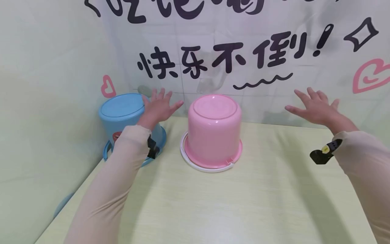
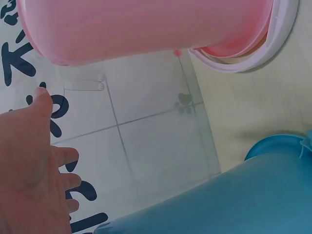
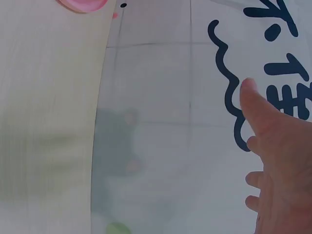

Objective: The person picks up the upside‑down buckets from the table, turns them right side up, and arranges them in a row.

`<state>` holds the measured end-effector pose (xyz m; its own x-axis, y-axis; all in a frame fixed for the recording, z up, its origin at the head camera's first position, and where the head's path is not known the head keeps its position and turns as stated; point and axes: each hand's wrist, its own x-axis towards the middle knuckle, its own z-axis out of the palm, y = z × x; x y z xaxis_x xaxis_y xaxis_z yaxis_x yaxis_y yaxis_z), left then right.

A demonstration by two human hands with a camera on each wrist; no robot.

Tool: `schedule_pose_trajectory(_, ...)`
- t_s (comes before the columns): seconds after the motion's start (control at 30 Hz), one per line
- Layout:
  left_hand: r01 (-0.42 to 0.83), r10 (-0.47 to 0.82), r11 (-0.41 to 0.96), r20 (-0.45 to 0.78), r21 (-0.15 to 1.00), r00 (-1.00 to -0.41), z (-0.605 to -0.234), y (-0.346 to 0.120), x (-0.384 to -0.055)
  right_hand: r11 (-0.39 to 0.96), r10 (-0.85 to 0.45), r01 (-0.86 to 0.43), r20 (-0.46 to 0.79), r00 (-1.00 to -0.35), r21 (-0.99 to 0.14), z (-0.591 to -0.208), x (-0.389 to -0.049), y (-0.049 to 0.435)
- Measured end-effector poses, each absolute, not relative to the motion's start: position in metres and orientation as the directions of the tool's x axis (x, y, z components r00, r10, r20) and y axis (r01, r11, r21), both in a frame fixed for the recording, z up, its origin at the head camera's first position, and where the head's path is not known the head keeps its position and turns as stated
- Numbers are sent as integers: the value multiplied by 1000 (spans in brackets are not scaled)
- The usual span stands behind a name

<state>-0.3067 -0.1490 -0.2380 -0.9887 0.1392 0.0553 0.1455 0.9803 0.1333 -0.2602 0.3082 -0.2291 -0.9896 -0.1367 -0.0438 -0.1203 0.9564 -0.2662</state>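
A pink bucket [image 1: 214,135] stands upside down on the table, its white handle [image 1: 207,169] lying around the rim. To its left is a blue bucket [image 1: 122,108], also bottom up and partly hidden by the left forearm. My left hand [image 1: 158,107] is raised with spread fingers between the two buckets, and holds nothing. In the left wrist view the pink bucket [image 2: 146,29] and the blue bucket [image 2: 229,200] lie on either side of the view. Further right, my right hand [image 1: 318,108] hangs in the air with fingers spread, apart from both buckets.
The pale wooden table [image 1: 243,203] meets a white wall cloth [image 1: 259,101] with black lettering and pink hearts at the back. A plain pale cloth [image 1: 45,101] hangs along the left side. Part of a bluish round thing [image 1: 63,204] shows beyond the left table edge.
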Motion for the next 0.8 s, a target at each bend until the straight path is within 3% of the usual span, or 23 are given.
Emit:
schedule_pose_trajectory(0.2, 190, 179, 975, 101, 118, -979, -243, -149, -300, 946, -233, -231, 21, -972, -226, -235, -265, 293)
schedule_pose_trajectory(0.33, 262, 246, 957, 132, 124, -960, -247, -147, -295, 915, -286, -277, 11, -958, -293, -245, -265, 282)
schedule_pose_trajectory(0.53, 299, 290, 931, 71, 210, -954, -254, -145, -284, 844, -366, -373, 93, -926, -385, -271, -262, 267)
schedule_pose_trajectory(0.8, 362, 356, 894, 72, 263, -932, -271, -147, -269, 794, -461, -469, 119, -879, -386, -294, -259, 248)
